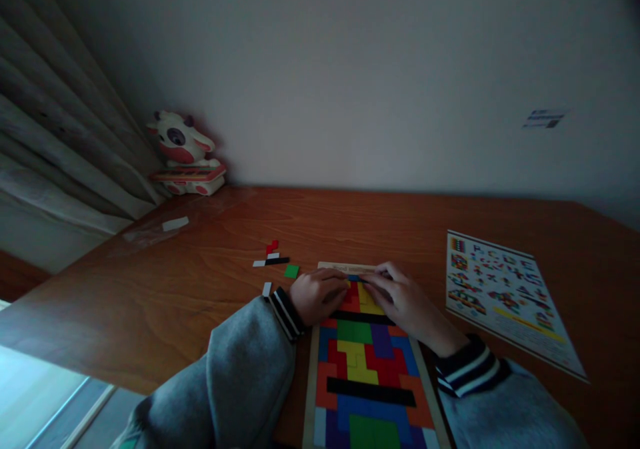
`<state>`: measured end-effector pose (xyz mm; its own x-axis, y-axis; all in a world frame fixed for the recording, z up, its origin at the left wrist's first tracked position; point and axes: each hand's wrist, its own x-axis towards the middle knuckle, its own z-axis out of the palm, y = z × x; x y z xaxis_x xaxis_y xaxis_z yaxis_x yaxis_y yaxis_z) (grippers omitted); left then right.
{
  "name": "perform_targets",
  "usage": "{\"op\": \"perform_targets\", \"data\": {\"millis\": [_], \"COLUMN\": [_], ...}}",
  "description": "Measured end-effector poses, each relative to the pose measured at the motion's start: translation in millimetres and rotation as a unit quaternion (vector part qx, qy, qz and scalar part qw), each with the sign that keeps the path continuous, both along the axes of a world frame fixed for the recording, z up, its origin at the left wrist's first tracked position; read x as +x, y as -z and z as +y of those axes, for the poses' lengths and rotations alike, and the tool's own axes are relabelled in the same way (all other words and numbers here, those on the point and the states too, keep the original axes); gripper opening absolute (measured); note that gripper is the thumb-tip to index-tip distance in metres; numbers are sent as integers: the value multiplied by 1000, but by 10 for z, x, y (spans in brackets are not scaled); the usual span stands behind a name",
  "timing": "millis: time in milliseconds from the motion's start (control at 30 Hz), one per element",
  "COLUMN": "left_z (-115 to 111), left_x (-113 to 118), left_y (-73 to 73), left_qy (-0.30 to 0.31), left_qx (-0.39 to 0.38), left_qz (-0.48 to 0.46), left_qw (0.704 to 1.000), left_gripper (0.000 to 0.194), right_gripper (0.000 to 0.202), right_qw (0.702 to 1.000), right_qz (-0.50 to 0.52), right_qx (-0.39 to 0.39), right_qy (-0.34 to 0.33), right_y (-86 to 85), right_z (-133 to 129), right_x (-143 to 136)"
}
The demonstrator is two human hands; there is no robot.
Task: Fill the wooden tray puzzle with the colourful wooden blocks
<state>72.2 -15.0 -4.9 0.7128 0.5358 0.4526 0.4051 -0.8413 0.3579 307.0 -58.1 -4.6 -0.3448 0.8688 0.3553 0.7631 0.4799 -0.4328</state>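
Note:
A wooden puzzle board (309, 395) stretches away from me, filled with bright block-shaped pieces and black bars. Over its far end, my left hand (317, 294) is bent, with its fingertips at a blue puzzle piece (354, 277). My right hand (407, 302) comes from the other side, and its fingertips meet the same piece, most of which is hidden by fingers. Red pieces (352, 297) and yellow pieces (369, 302) lie just below the fingertips. A black bar (363, 317) crosses the board under the hands.
Left of the board lie a green square piece (292, 271), a black bar (277, 261), a red piece (272, 246) and several white pieces (267, 289). A printed pattern sheet (505, 295) lies to the right. A cow toy (187, 152) stands at the back left by the curtain (65, 122).

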Motion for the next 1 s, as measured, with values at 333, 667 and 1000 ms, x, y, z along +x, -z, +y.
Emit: {"op": "perform_targets", "data": {"millis": [333, 667, 1000], "left_z": [-6, 4, 89], "left_x": [-3, -20, -91], "left_y": [-8, -50, -47], "left_qy": [1, -18, 10], "left_qx": [-16, -64, 18], "left_qz": [1, -50, 2], "left_qw": [1000, 996, 1000], "left_gripper": [20, 32, 27], "right_gripper": [31, 28, 28], "right_qw": [999, 999, 1000], "right_qz": [44, 27, 18], "right_qx": [-20, -18, -7], "right_qy": [11, 15, 13], "right_y": [33, 18, 16], "right_z": [8, -5, -13], "right_x": [8, -1, -1]}}
